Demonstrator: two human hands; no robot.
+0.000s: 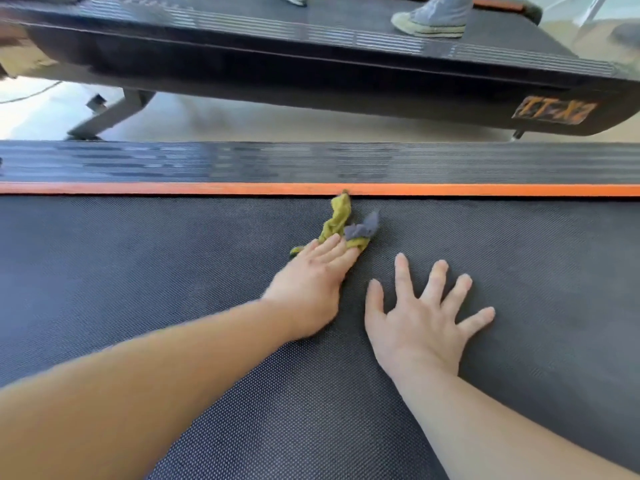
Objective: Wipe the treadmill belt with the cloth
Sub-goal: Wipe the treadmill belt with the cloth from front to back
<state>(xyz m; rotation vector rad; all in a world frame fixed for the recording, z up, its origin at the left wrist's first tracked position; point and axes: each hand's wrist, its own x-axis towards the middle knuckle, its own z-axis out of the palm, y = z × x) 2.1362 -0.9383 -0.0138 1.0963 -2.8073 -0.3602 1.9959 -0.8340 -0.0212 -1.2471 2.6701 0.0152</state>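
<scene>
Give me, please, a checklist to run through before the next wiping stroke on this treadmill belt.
1. The cloth is pinned by the left hand: ok, straight fingers press its near end onto the belt.
2. The cloth is spread out: not ok, it is bunched into a narrow twist.
3. The right hand is apart from the cloth: ok, it lies flat on the belt, fingers spread.
4. The far edge is reached: ok, the cloth's tip touches the orange edge strip.
5. The belt is stopped: cannot tell from one picture.
</scene>
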